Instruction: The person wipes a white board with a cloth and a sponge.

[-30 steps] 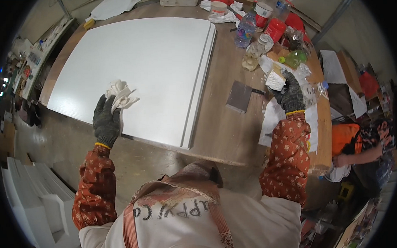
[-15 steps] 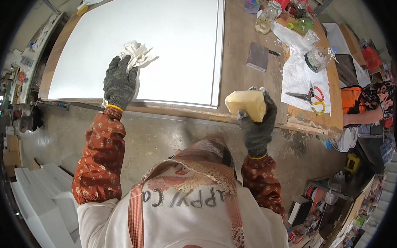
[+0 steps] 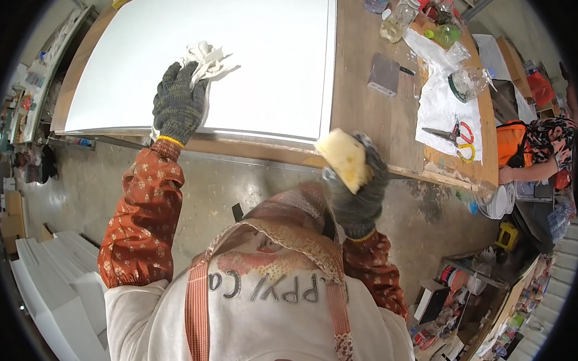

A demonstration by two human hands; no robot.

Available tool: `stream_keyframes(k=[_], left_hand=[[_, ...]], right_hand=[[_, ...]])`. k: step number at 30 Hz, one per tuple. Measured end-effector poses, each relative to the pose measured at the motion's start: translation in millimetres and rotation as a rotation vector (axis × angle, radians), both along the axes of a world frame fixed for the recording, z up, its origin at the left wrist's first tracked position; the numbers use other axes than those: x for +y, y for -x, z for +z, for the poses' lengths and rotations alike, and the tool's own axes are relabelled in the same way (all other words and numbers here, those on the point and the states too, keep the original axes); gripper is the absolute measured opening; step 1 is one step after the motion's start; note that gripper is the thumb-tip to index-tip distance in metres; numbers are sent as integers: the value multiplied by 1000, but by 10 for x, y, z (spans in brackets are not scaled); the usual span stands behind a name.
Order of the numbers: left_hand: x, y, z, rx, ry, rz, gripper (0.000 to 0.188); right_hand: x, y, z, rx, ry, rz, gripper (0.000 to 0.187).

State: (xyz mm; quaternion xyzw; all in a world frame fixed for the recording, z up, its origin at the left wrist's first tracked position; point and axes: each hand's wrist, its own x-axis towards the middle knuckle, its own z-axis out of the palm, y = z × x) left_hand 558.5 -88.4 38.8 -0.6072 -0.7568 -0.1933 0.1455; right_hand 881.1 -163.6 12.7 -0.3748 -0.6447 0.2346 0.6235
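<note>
A large white panel (image 3: 203, 81) lies flat on the wooden worktable. On its near left part rests my left hand (image 3: 179, 103) in a dark knitted glove, closed on a crumpled white cloth (image 3: 207, 61) that spills out past the fingers. My right hand (image 3: 366, 189), gloved alike, grips a pale yellow sponge (image 3: 344, 158) by its lower right side. The sponge is tilted and held above the table's front edge, close to the panel's near right corner. Some of the right fingers are hidden behind the sponge.
Right of the panel lie a grey block (image 3: 383, 74), a dark-handled tool (image 3: 407, 71) and scissors (image 3: 456, 136) with red and yellow handles on white paper. Bottles (image 3: 399, 21) and a clear jar (image 3: 467, 85) stand beyond. At far right is another person's arm (image 3: 534, 170).
My right hand has moved left and slightly down with the sponge, which has turned to a steeper tilt. The left hand with its cloth has barely shifted; the whole view has moved a little.
</note>
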Motion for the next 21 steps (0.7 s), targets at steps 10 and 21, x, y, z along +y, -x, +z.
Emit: stream_keyframes(k=[10,21], left_hand=[[-45,-23,12,26,63,10,46],[-70,-214,79,291,75,-545,41]], right_hand=[[143,-218,60,31,266,17,61],[584,-399,280,-208,51,-62,72]])
